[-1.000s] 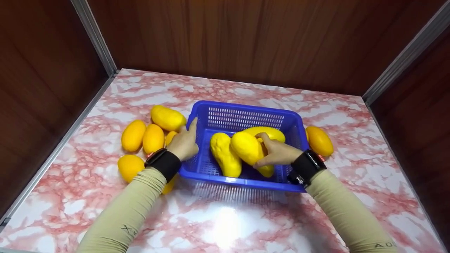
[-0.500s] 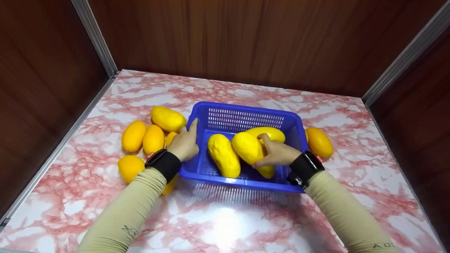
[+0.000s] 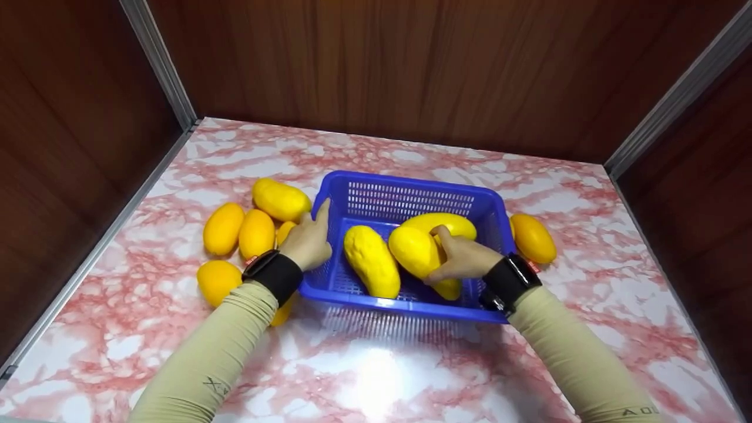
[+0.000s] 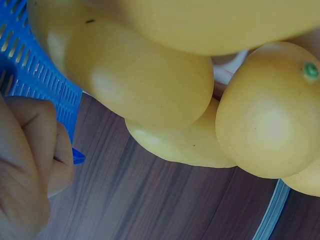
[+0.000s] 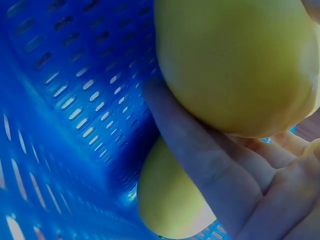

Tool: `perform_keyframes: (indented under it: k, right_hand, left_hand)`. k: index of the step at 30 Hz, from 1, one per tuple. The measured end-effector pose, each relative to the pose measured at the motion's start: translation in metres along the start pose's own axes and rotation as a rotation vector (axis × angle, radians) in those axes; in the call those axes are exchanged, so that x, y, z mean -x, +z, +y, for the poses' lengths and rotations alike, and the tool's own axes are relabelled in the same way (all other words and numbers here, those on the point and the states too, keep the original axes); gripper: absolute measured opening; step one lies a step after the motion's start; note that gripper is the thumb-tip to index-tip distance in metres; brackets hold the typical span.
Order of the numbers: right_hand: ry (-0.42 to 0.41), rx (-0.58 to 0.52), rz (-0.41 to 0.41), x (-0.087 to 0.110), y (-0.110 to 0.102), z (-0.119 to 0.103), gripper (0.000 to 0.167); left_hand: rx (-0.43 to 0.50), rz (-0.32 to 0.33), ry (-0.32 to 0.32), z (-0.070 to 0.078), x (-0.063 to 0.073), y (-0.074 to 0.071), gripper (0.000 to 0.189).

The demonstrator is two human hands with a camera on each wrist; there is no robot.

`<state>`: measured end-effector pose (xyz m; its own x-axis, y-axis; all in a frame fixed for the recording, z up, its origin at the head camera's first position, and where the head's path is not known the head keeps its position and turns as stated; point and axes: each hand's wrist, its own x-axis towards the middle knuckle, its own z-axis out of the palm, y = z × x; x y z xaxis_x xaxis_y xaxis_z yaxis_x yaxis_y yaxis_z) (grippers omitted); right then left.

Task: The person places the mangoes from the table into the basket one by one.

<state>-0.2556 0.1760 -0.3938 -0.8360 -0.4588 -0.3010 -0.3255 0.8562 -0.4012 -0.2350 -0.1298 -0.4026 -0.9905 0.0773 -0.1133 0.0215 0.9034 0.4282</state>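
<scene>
In the head view, a blue perforated plastic basket (image 3: 411, 304) sits mid-table. My left hand (image 3: 306, 238) grips its left rim; in the left wrist view the fingers (image 4: 37, 125) curl at the basket side. My right hand (image 3: 464, 255) reaches inside and holds a smooth yellow mango (image 3: 413, 251), thumb and fingers around it. Left of that lies a longer, bumpy yellow fruit (image 3: 372, 262). Behind the held mango is another long yellow fruit (image 3: 432, 222), and one more yellow fruit (image 3: 449, 288) is partly hidden under the right hand. The right wrist view shows the held mango (image 5: 235, 65) close up.
Several orange-yellow mangoes (image 3: 257, 232) lie left of the basket, some partly hidden by the left hand and forearm. Another mango (image 3: 533, 238) rests against its right side. Brown wood-grain panels (image 3: 376, 70) enclose the pink-and-white marbled table (image 3: 329, 376) at back and sides.
The bumpy yellow fruit has shifted left in the basket and tilted a little. The held mango has moved slightly toward the near side. My left hand stays on the rim.
</scene>
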Motion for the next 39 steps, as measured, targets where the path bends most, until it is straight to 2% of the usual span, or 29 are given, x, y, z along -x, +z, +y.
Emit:
perform_keyframes:
  k: [5,22,29,39]
  right_hand:
    - [-0.005,0.028,0.005,-0.0005,0.0018,0.0001,0.09]
    - [-0.014,0.056,-0.036,-0.0004,0.0032,-0.0008,0.089]
    - [0.012,0.069,-0.069,0.0014,0.0026,0.0,0.096]
    - [0.016,0.08,-0.075,0.0029,0.0009,-0.0005,0.098]
  left_hand:
    - [0.009,0.007,0.011,-0.0005,0.0008,-0.0004,0.085]
    - [0.014,-0.008,-0.011,-0.0005,0.0014,0.0006,0.088]
    - [0.0,-0.01,-0.013,-0.0009,-0.0008,0.0011,0.088]
    - [0.002,-0.02,-0.018,-0.0003,-0.0019,0.0,0.089]
